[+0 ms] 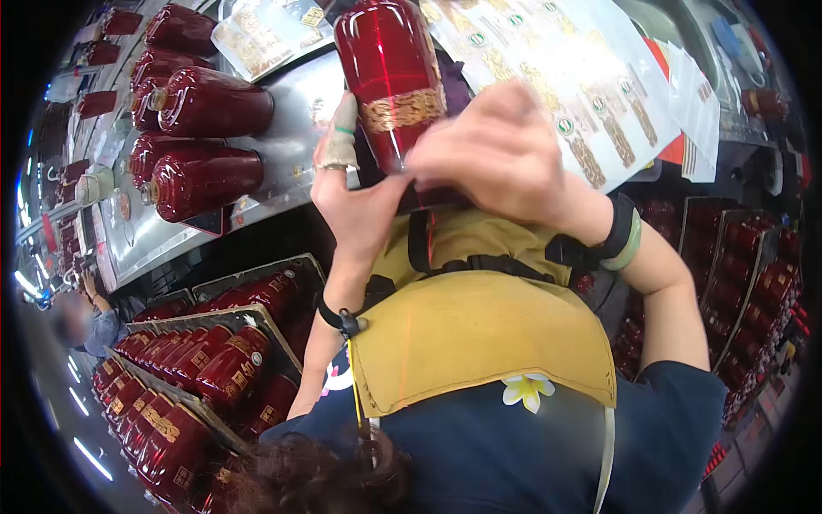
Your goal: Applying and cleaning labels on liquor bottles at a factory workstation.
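Note:
A glossy red bottle [385, 60] with a gold relief band [404, 111] lies in front of me, over the table's near edge. My left hand [347, 184] holds its left side and near end, with the thumb pressed at that end. A pale cover with a green line, a finger cot [341, 150], sits on one left finger. My right hand [505, 150], smeared by motion, is at the bottle's near right end. Its fingers are curled and closed, and what they pinch is hidden. Beside it lies a sheet of gold labels [599, 94].
Several red bottles [218, 103] lie on the metal table [291, 146] at the left. A smaller label sheet [265, 38] is behind them. Crates of red bottles [231, 368] stand below left, and more racks [728, 265] at right. Another person [81, 321] is at the far left.

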Available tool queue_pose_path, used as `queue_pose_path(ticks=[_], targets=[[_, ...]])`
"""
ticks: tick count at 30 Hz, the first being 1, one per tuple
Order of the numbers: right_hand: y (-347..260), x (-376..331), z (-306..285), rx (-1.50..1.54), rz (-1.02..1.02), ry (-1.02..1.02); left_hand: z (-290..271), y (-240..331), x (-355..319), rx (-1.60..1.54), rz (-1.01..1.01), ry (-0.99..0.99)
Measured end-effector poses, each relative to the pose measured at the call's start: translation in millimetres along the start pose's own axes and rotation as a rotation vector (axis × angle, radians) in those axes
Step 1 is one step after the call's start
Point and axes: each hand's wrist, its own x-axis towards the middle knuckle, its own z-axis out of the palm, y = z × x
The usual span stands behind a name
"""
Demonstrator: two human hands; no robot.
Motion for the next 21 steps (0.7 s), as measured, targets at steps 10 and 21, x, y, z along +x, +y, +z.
queue_pose_path(ticks=[10,21], targets=[[12.9,2.9,-1.7,-0.251,0.003,0.017,1.7,-0.1,-9.4,-0.019,-0.099,0.017],[-12.2,9.0,4.6,-0.056,-0.161,-0.189,-1.1,11.6,-3.8,0.084,-0.024,0.003]])
